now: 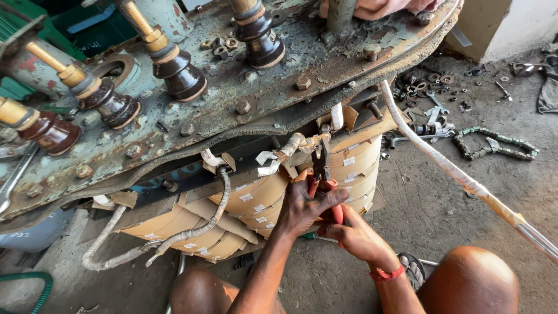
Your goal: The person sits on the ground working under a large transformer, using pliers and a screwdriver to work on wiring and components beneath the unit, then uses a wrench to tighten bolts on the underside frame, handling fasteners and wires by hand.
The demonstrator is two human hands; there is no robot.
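My knees are at the bottom, and my two arms reach up between them. My right hand (356, 234) has a red band on the wrist and is closed around the red handles of the pliers (321, 174). My left hand (303, 204) is right next to it, touching it, with its fingers wrapped over the same handles. So both hands are together, squeezed tight on the pliers. The dark tip of the pliers points up at a taped wire end (290, 146) near the top of the brown paper coils (256, 200). I think the tip is biting the wire, but it is too small to be sure. A wrapped grey cable (197, 229) hangs in a loop in front of the coils. A long white taped lead (447, 168) slants off to my right. Above the coils sits the rusty metal lid (279, 87) with dark brown insulators (180, 72) and brass posts. Farther off on the dirty floor lie nuts and spanners (433, 119) and a loop of chain (494, 145).
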